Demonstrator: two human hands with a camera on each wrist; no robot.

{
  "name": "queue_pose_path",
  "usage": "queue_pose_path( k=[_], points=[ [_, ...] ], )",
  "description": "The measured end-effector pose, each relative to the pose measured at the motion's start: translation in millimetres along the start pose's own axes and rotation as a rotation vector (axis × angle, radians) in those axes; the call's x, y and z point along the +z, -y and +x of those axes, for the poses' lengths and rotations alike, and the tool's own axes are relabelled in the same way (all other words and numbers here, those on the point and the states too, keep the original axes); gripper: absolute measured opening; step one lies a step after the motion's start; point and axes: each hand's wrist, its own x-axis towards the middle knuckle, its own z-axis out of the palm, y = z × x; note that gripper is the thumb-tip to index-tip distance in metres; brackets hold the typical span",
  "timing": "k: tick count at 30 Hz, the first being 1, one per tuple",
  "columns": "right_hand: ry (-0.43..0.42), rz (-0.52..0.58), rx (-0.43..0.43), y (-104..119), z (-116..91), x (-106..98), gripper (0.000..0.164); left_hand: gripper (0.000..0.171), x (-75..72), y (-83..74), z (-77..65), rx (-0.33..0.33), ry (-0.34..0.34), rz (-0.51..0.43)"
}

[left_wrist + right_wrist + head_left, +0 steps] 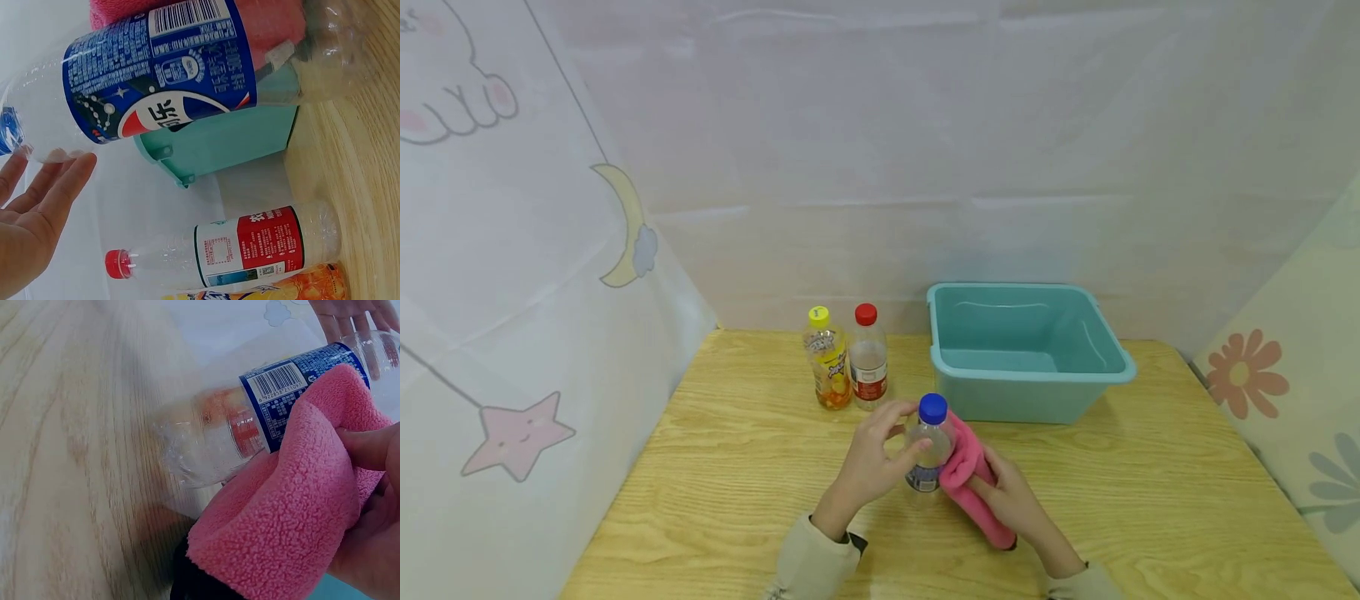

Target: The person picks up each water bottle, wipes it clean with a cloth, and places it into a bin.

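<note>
Table point(737, 467): pale wood-grain top, smooth, low sheen w/ visible grain lines. Blue-cap bottle point(929, 450): clear thin plastic, glossy, ribbed at base; wrap label point(162, 69) is shiny printed film, blue/white w/ barcode. Cloth point(294, 512): pink fleece, nubbly, matt, thick pile. Basin point(1026, 354): teal plastic, smooth, semi-gloss, moulded rim. Red-cap bottle point(868, 358): clear glossy plastic, ridged plastic cap, glossy red/white label. Yellow-cap bottle point(827, 358): clear plastic, glossy yellow printed film label. Backdrop point(880, 167): thin whitish sheeting, matt, creased, printed motifs at sides. Sleeves point(812, 562): beige knit-look fabric, matt.
</note>
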Motion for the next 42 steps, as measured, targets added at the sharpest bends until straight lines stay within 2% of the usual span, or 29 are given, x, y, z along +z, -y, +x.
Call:
queue_pose_path(
  k=[3,4,7,14,27,36,42],
  points=[
    [0.004,-0.08,-0.055,0,-2,1,0.045,0.038,1.8,-0.1,-0.9,-0.036,0.004,-0.027],
    [0.006,-0.102,-0.081,1,-2,1,0.045,0.04,3.8,5.1,-1.7,-0.041,0.004,-0.03],
    [0.011,-0.172,-0.139,3,-3,1,0.045,0.044,5.3,5.1,-1.7,-0.059,0.01,-0.017],
    [0.027,-0.272,-0.205,0,-4,1,0.045,0.047,7.4,6.4,-2.1,-0.076,0.009,0.023],
    [-0.153,-0.268,-0.159,11,-7,-5,0.044,0.048,9.3,1.1,-2.7,-0.059,-0.068,0.007],
    [-0.272,-0.247,-0.258,21,-6,-13,0.045,0.045,5.4,3.4,-3.6,-0.071,-0.049,0.039],
    [-0.318,-0.209,-0.283,29,-6,-16,0.047,0.046,4.9,5.4,-4.4,-0.038,-0.05,0.054]
  ],
)
